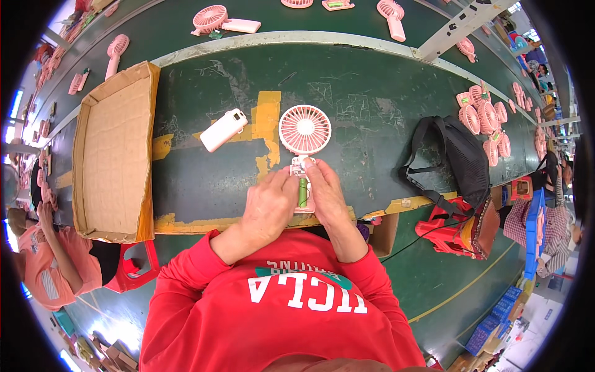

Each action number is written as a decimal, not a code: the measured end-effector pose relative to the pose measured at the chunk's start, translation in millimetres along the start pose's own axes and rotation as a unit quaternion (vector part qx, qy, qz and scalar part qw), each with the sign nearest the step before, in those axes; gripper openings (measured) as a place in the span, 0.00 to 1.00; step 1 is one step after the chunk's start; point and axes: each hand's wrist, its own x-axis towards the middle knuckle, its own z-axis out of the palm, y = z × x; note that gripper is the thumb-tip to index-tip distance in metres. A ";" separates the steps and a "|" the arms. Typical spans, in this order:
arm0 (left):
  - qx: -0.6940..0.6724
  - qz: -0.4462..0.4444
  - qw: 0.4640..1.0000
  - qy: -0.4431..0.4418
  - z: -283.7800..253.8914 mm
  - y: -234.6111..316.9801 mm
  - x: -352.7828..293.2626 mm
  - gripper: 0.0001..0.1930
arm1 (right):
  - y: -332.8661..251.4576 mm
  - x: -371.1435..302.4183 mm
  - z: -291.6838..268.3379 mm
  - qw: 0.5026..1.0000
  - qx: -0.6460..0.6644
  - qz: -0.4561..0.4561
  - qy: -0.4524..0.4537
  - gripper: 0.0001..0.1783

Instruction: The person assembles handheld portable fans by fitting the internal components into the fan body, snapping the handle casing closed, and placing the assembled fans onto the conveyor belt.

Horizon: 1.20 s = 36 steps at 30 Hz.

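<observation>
A pink handheld fan (305, 129) lies face up at the table edge in front of me, its round grille pointing away. Its handle is open, and a green cylindrical battery (302, 193) shows inside, with small parts near the neck. My left hand (268, 203) is closed, fingertips pinched at the handle's left side. From the right, my right hand (326, 191) grips the handle, its thumb at the top near the neck. What lies under the fingertips is hidden. A pink handle cover (224, 130) rests on the table to the left of the fan.
An upturned-rim cardboard tray (114, 155) stands at the left. To the right sit a black bag (457, 158) and a cluster of pink fans (486, 118). Beyond a metal rail (297, 38), more fans (209, 20) lie on a green belt. People sit at both sides.
</observation>
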 end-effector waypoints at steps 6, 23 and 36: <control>0.018 0.058 0.997 -0.053 -9.3 -0.6 -5.8 0.11 | 5.1 1.5 -3.9 1.000 0.018 0.007 -0.016 0.17; -0.040 -0.088 0.993 0.069 -60.1 -40.3 9.6 0.12 | -0.4 3.8 -1.9 0.997 0.065 0.041 -0.007 0.16; 0.149 -0.163 0.974 0.040 -51.7 -93.8 11.9 0.27 | -4.1 1.7 -2.8 0.996 0.078 0.044 -0.023 0.18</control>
